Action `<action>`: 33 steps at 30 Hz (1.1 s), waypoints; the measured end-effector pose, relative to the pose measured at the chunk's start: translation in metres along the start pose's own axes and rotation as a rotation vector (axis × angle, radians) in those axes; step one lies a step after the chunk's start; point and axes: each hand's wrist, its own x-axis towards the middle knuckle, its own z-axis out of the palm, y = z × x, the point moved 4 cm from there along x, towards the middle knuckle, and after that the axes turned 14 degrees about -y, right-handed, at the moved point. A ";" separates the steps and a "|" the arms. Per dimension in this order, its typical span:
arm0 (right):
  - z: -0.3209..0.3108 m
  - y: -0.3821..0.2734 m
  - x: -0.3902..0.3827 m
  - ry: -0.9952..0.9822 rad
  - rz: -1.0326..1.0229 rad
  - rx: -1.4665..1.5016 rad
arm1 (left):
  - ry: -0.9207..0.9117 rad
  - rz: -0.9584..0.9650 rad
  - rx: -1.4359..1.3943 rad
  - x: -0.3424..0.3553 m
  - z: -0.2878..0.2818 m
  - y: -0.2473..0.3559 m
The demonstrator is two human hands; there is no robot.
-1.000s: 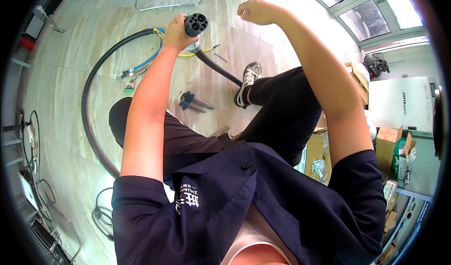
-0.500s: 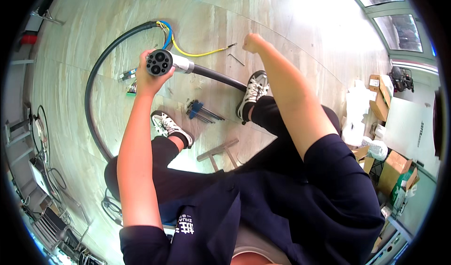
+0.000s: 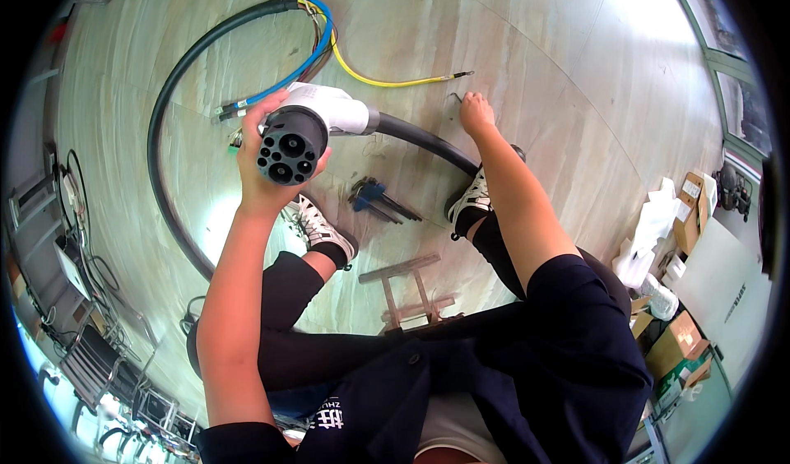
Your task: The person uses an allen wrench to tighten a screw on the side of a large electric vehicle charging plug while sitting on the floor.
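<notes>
My left hand (image 3: 262,196) is wrapped round an EV charging connector (image 3: 292,147), whose round black face with several pin holes points up at me. Its white body reaches back to a thick black cable (image 3: 415,135) running right, past my shoe. Low at the floor, my right hand (image 3: 477,116) has its fingers closed at a thin L-shaped hex key (image 3: 457,97); only the key's bent end shows past the fingertips. Beyond the connector, blue wires (image 3: 322,40) and a yellow wire (image 3: 395,83) with a dark lug fan out from the cable's stripped end.
Between my shoes lies a hex key set in a blue holder (image 3: 372,194). A small wooden stool (image 3: 401,268) stands close to me. Cardboard boxes (image 3: 676,345) and white packaging (image 3: 654,225) line the right side. Chairs (image 3: 92,365) and loose cables are at the left.
My right hand has come down to the hex key on the floor and closed at it. The connector, still in my left hand, has tilted and now looks larger. The head view has shifted.
</notes>
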 end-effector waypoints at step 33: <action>-0.282 -0.152 -0.262 0.154 -1.034 0.367 | 0.250 0.253 0.099 -0.015 0.042 0.074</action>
